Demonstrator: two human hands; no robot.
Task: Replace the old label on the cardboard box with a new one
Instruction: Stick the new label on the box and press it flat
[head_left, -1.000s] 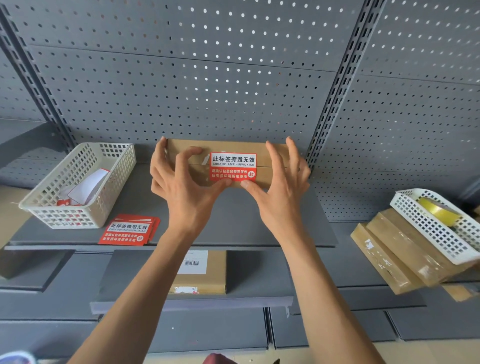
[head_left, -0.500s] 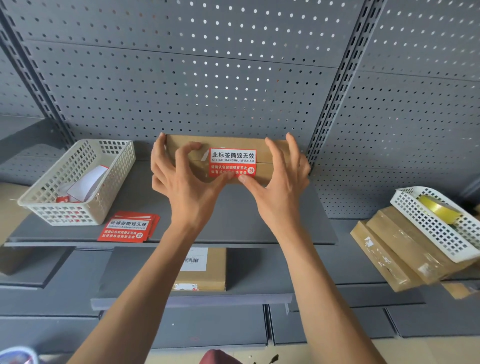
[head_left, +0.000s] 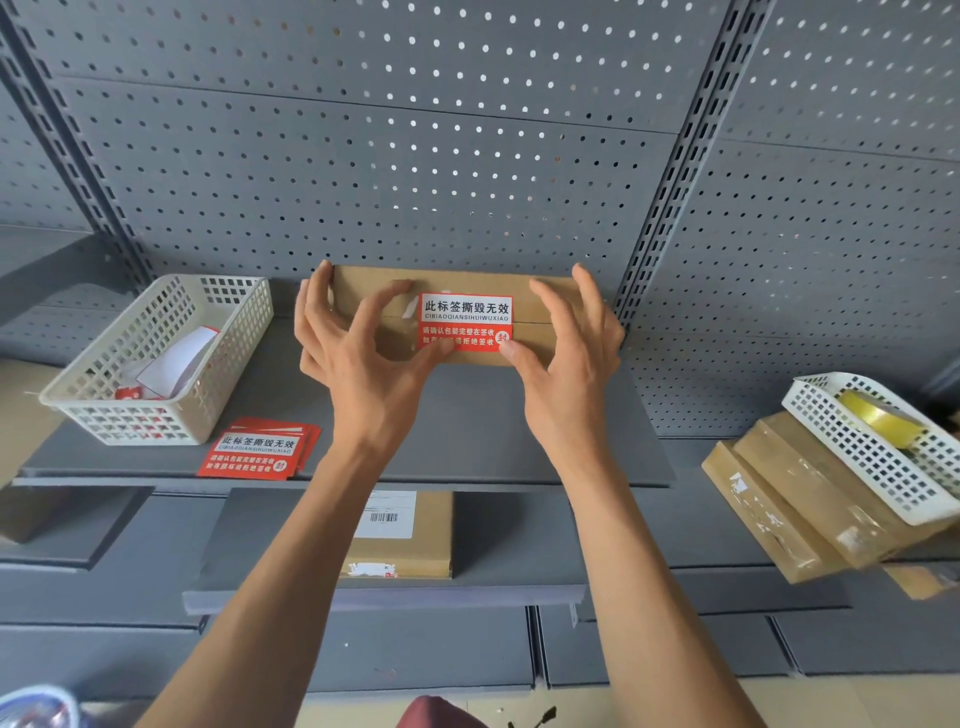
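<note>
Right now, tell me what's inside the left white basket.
White paper pieces and a red scrap lie in the left white basket; its wall hides anything lower down.

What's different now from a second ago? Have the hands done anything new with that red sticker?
Barely anything. Both thumbs have slid outward along the red label: the left hand toward its left corner, the right hand toward its right. Nothing was grasped or released. The cardboard box, baskets and spare labels stayed put.

red-and-white label (head_left: 465, 322) on cardboard box (head_left: 540, 296) reading "此标签撕毁无效, CIBIAOQIANSIHUIWUXIAO", same on label stack (head_left: 258, 451)
</note>
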